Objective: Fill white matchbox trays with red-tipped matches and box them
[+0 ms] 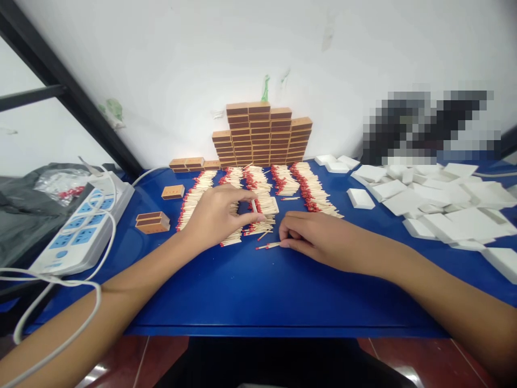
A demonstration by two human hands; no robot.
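Observation:
Rows of red-tipped matches [283, 180] lie in several piles across the blue table [250, 291]. My left hand [216, 215] rests on the middle piles, its fingers curled round a small white matchbox tray [269, 206] filled with matches. My right hand [311, 234] lies on the table just right of it, fingers pinched on a few loose matches [269, 246] whose red tips point left. A stack of brown matchboxes [262, 134] stands against the wall behind the piles.
Several white box trays [436, 207] are scattered at the right. Loose brown matchbox sleeves [152, 221] lie at the left. A white power strip [83, 226] with cables sits on the left edge, beside a dark plastic bag [28, 210].

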